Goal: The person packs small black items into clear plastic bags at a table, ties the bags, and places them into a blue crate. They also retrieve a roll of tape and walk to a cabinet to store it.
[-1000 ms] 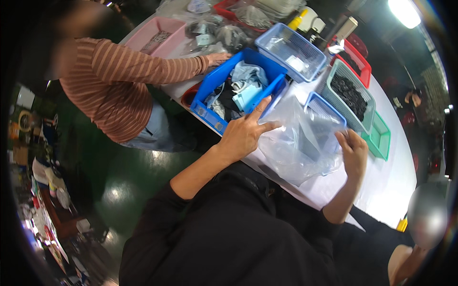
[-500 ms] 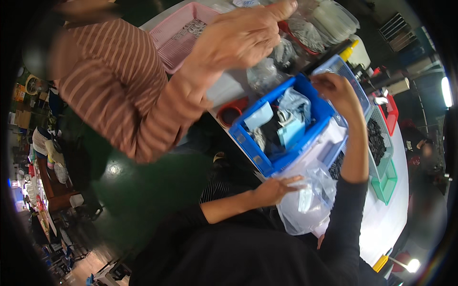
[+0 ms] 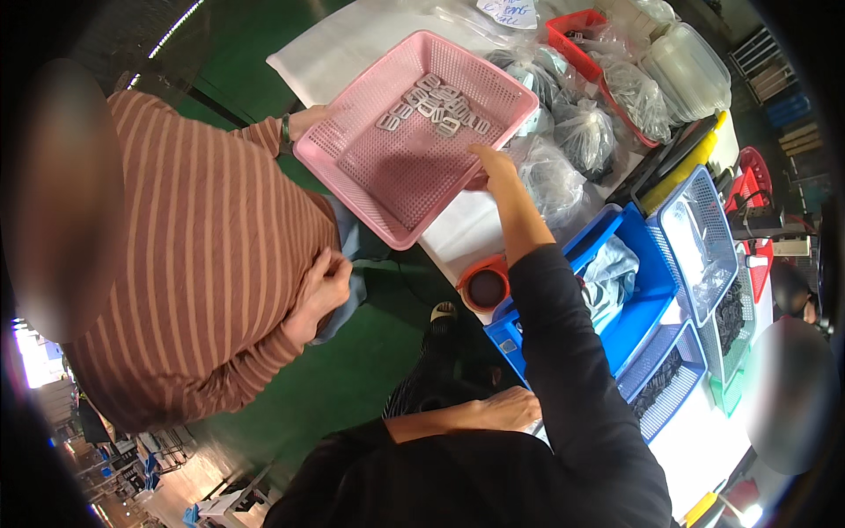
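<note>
A pink perforated plastic basket [image 3: 378,189] is tilted at the table's corner, with several small pale-grey, frame-like pieces [image 3: 437,106] inside. My right hand [image 3: 495,169] grips its right rim, thumb over the edge. On the opposite rim is a co-worker's hand [image 3: 308,121]. The co-worker's other hand [image 3: 324,286] is curled in front of a striped shirt. My left hand [image 3: 510,409] stays low near my body with its fingers bent together. A whitish edge shows by those fingertips, but my right sleeve partly hides what they hold.
Under my right arm stands a blue bin [image 3: 647,290] with light-blue cloth-like items. Beside it are a reddish-orange round container [image 3: 484,286], blue baskets [image 3: 695,238] with dark pieces in one, and clear bags [image 3: 550,180]. A red tray [image 3: 576,40] lies farther back.
My right hand has left the blue bin and taken hold of the pink basket. The basket has come nearer. The co-worker's outstretched arm has drawn back, and my view has turned left.
</note>
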Available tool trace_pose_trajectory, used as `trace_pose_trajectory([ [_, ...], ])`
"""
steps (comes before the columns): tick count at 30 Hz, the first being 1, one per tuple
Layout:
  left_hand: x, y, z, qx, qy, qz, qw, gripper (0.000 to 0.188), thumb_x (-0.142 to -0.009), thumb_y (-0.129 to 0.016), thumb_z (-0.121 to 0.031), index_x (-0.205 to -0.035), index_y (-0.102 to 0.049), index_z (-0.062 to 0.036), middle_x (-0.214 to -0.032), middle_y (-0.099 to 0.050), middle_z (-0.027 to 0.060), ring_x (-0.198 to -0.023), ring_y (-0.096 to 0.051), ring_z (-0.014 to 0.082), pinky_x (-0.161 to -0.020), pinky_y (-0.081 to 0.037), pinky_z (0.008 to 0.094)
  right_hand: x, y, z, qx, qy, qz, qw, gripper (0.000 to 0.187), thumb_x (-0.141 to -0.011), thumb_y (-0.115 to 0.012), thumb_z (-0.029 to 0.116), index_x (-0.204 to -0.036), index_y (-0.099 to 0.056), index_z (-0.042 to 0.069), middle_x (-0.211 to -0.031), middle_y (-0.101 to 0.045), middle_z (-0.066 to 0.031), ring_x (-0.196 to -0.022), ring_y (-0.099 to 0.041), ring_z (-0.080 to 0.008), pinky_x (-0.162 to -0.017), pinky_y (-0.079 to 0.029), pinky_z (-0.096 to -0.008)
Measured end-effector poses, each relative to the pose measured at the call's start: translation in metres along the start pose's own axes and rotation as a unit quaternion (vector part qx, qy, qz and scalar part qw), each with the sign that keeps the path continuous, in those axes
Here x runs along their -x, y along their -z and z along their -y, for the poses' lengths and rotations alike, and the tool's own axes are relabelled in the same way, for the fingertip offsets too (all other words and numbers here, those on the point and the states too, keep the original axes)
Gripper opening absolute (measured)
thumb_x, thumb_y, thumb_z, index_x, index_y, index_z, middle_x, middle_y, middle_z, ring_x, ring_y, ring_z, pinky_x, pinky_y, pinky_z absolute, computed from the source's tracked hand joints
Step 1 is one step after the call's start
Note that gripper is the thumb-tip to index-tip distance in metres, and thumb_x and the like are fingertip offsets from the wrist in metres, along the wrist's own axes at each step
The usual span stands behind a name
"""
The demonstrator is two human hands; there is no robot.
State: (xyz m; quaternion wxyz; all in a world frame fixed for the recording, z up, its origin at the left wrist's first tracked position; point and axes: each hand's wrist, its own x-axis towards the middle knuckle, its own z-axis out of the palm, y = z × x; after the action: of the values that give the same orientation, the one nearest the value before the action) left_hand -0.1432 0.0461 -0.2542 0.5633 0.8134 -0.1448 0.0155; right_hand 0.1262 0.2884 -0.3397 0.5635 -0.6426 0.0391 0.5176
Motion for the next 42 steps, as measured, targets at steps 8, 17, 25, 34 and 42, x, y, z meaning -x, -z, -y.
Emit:
trace_pose_trajectory([
  [8,-0.025,0.039,-0.039,-0.061,0.029,0.239,0.969,0.013,-0.072,-0.053,-0.008,-0.078,-0.062,-0.0018,-0.077,-0.059,0.0162,-0.078,-0.061,0.0307,-0.071,-0.049,0.0402,0.076,0.012,0.009,-0.1,-0.007,0.044,0.994,0.035,-0.071,-0.052,0.0,-0.104,-0.046,-0.007,-0.088,-0.057,-0.0215,-0.074,-0.062,-0.0359,-0.065,-0.056,-0.0489],
  [17,-0.042,-0.053,-0.061,-0.117,-0.123,0.126,0.977,0.033,-0.07,-0.056,-0.004,-0.103,-0.055,0.0,-0.096,-0.058,0.0122,-0.086,-0.058,0.0255,-0.071,-0.049,0.0339,0.325,0.144,0.023,-0.163,0.238,-0.071,0.955,0.027,-0.072,-0.058,0.003,-0.097,-0.056,-0.005,-0.091,-0.062,-0.0154,-0.077,-0.063,-0.0293,-0.068,-0.054,-0.044],
  [25,-0.122,-0.127,-0.113,-0.112,-0.09,0.075,0.987,0.043,-0.074,-0.047,0.004,-0.114,-0.056,-0.0061,-0.114,-0.056,0.0149,-0.102,-0.056,0.0309,-0.087,-0.047,0.0366,0.57,0.329,-0.028,-0.136,0.357,-0.302,0.873,0.032,-0.075,-0.057,0.007,-0.104,-0.052,-0.007,-0.096,-0.059,-0.0147,-0.084,-0.062,-0.0268,-0.07,-0.055,-0.0412],
  [34,-0.202,-0.177,-0.134,-0.024,0.09,0.239,0.967,0.061,-0.063,-0.049,-0.001,-0.123,-0.049,-0.0029,-0.086,-0.063,0.0236,-0.068,-0.063,0.0277,-0.062,-0.051,0.0346,0.699,0.436,-0.154,-0.183,0.344,-0.484,0.784,0.031,-0.076,-0.054,0.005,-0.103,-0.05,-0.009,-0.095,-0.054,-0.0165,-0.082,-0.062,-0.0257,-0.069,-0.057,-0.039],
  [42,-0.24,-0.175,-0.114,0.193,0.206,0.241,0.928,0.066,-0.066,-0.053,-0.001,-0.131,-0.041,-0.0004,-0.063,-0.048,-0.0001,-0.051,-0.044,0.0093,-0.048,-0.038,0.0239,0.672,0.422,-0.202,-0.245,0.482,-0.455,0.708,0.074,-0.078,-0.044,-0.007,-0.142,-0.012,0.014,-0.128,-0.041,-0.0182,-0.101,-0.057,-0.0308,-0.069,-0.057,-0.0376],
])
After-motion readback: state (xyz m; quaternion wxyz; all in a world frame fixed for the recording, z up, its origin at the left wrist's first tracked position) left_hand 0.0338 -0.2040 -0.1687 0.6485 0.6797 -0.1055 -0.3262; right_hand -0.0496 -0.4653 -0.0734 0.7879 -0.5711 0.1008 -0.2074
